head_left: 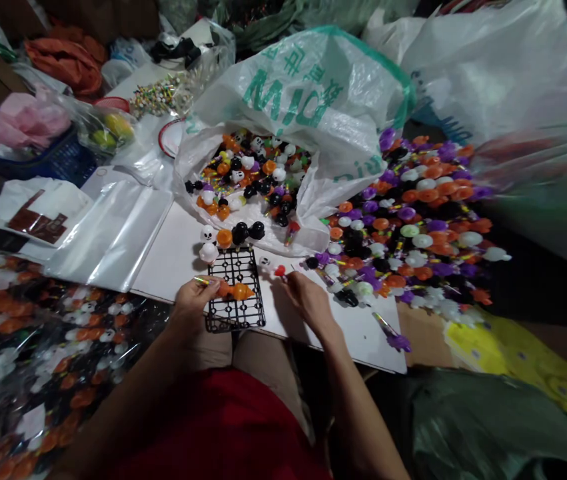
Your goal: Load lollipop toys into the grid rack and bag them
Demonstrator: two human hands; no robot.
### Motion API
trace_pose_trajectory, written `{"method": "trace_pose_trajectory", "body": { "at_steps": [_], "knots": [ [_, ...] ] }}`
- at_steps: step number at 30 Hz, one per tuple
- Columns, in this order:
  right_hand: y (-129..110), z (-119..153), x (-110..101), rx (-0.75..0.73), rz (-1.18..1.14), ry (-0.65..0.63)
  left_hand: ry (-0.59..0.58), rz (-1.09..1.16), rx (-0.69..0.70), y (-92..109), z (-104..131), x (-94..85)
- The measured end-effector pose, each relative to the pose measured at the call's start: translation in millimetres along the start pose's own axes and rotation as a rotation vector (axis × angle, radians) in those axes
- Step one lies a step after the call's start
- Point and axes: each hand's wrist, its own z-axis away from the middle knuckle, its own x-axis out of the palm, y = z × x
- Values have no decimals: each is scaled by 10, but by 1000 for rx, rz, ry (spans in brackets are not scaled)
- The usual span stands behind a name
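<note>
My left hand (190, 308) is closed on a small novelty stick (236, 291) with an orange figure at its end and a striped, colourful shaft. This stick lies across the top of a black plastic grid rack (236, 317). Several round toppers line the rack's far edge, among them a white skull topper (208, 233), an orange topper (224, 238) and a black topper (240, 233). My right hand (308, 300) is to the right of the rack, fingers pinched beside a red piece (280, 270). Near it is a small white skull figure (264, 262). The right fingertips are too small to read.
An open white plastic bag (308, 100) full of mixed figures stands behind the rack. A big pile of Halloween-coloured sticks (423, 227) covers the right side. Clear plastic sleeves (108, 227) lie left. One purple-topped stick (392, 333) rests near the white board's (368, 347) front edge.
</note>
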Motion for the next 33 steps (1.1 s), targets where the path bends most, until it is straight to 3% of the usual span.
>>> {"method": "trace_pose_trajectory", "body": {
  "at_steps": [2,5,8,10,12,15,16,17,20,21,22,26,33],
  "knots": [
    [166,42,-139,136,143,-21,-8,96,-30,-7,1,139],
    [123,131,-255,182,209,123,32,137,-51,-60,-43,329],
    [-216,232,-252,-91,75,243,-1,-36,-4,-115,-65,463],
    [-480,277,-206,-357,1,157,-70,-134,42,-110,-12,525],
    [-662,303,-167,-515,-9,50,-174,-164,62,-40,102,556],
    [-697,301,-189,-538,-113,44,-345,-257,139,225,292,484],
    [-664,282,-216,-529,-204,85,-337,-331,219,352,321,425],
    [-628,249,-245,-511,-308,142,-258,-421,335,489,315,353],
    [-601,54,-249,-407,-563,336,164,-702,711,862,68,140],
    [-635,-39,-203,-386,-610,366,222,-778,775,940,-71,93],
    [-690,-137,-134,-375,-646,371,207,-842,798,987,-216,65],
    [-974,-467,240,-344,-729,317,-85,-952,715,925,-586,70],
    [-1153,-515,549,-363,-785,271,-37,-966,865,629,-474,-19]
  ]
}}
